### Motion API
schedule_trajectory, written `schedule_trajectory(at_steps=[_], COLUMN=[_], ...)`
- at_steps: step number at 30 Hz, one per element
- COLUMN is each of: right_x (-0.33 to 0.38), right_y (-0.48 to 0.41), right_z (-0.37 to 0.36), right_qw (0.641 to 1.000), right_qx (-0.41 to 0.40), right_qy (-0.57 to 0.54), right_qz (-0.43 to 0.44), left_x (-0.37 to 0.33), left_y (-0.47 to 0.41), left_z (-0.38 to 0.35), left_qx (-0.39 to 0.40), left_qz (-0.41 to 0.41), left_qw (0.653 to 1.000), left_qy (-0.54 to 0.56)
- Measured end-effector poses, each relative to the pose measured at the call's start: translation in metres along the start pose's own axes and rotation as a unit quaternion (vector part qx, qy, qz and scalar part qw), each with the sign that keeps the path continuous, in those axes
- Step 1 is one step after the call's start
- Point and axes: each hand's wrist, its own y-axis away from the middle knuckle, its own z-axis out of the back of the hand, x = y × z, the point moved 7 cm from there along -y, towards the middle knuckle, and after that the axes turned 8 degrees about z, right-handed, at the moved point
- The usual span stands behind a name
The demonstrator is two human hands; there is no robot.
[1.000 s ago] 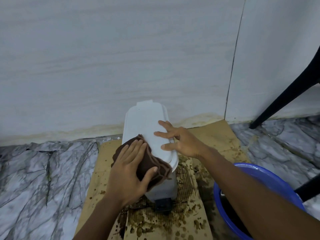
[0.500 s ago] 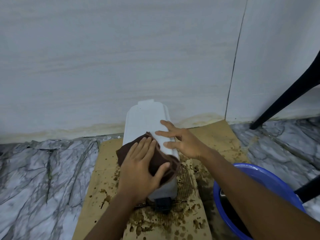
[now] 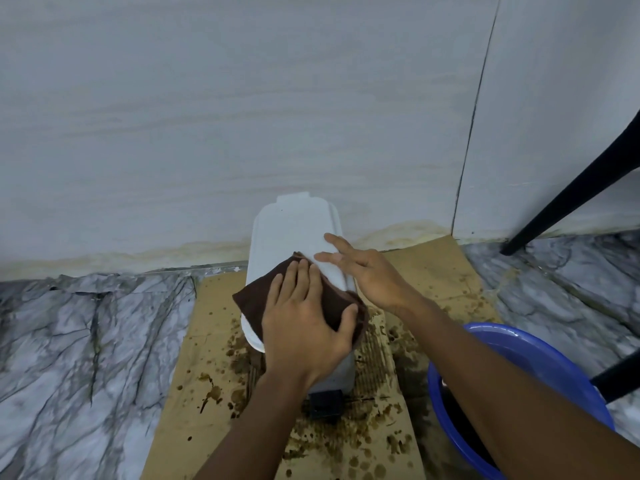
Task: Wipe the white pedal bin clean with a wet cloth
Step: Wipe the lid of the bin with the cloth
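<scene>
Cloth [image 3: 257,302] under left grip [image 3: 304,327], seemingly on bin lid [image 3: 294,230]

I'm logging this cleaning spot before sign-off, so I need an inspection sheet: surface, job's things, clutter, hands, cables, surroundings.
Surface: cardboard on marble floor, spattered with brown stains.
Job's things: white bin upright, lid shut; brown cloth lies on the lid's near end.
Clutter: blue basin of dark water, at right.
Hands: left hand presses the cloth flat; right hand rests straight-fingered on the lid.
Cables: nothing seen.
Surroundings: pale wall, stained at its foot; black chair legs.
</scene>
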Motion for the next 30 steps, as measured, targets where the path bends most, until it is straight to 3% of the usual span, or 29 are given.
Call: schedule_trajectory(at_steps=[3,8,12,16,21,26,30], right_x=[0.0,-0.001,-0.003,-0.005,-0.001,-0.001,-0.004], right_y=[0.002,0.003,0.004,0.004,0.005,0.006,0.006], right_z=[-0.002,-0.004,-0.006,-0.004,-0.002,-0.005,-0.008], right_qw=[1.0,0.999,1.0,1.0,0.999,1.0,1.0], right_qx=[0.011,0.022,0.018,-0.004,0.017,0.014,-0.01], right_qy=[0.018,0.023,0.003,0.012,0.04,0.017,-0.008], right_qz=[0.017,0.02,0.024,0.015,0.021,0.017,0.017], left_x=[-0.007,0.037,0.074,0.035,-0.005,0.04,0.062], left_y=[-0.005,0.015,0.019,0.007,-0.002,0.011,0.013], left_z=[-0.001,0.019,0.028,0.017,0.009,0.023,0.031], left_qx=[0.017,0.0,-0.012,-0.02,-0.015,0.0,-0.029], left_qz=[-0.015,-0.111,-0.074,-0.063,-0.063,-0.137,-0.106], left_qw=[1.0,0.991,0.991,0.998,0.998,0.987,0.99], left_qy=[0.007,0.07,0.109,0.024,0.015,0.083,0.093])
